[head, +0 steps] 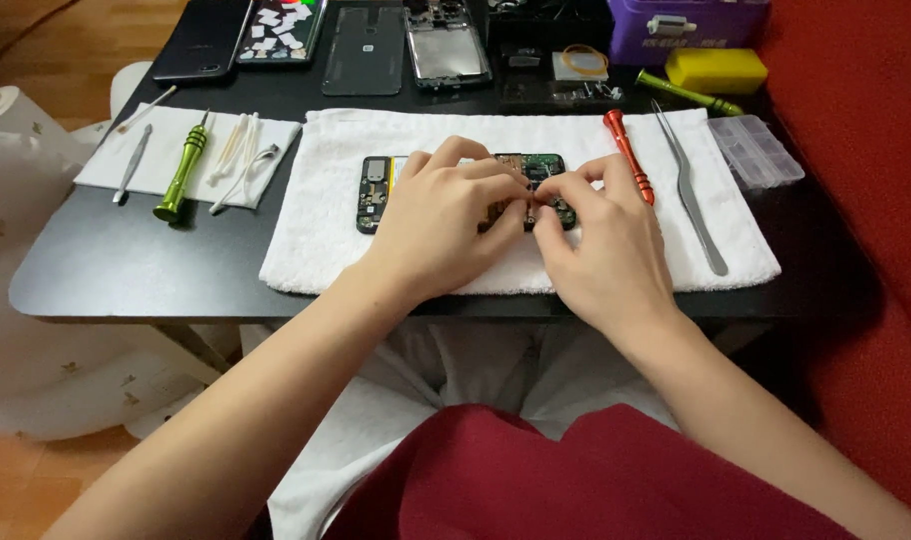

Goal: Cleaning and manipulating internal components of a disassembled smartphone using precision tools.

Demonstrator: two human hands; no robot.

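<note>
Hands on an opened phone, on a white towel at the middle of a black table.

Your left hand (446, 215) lies over the middle of the opened phone (376, 193), fingers curled down onto it, so only its left end and a strip of green circuit board at its right end show. Your right hand (601, 245) meets it from the right, thumb and forefinger drawn together at the board's lower right corner; whether they pinch anything there, you cannot tell. The phone lies flat on the white towel (306, 250), lengthwise across it, partly under both hands. Just right of your right hand rest an orange screwdriver (628, 155) and 1 pair of long tweezers (688, 190). A green screwdriver (181, 172) lies well apart to the left.
</note>
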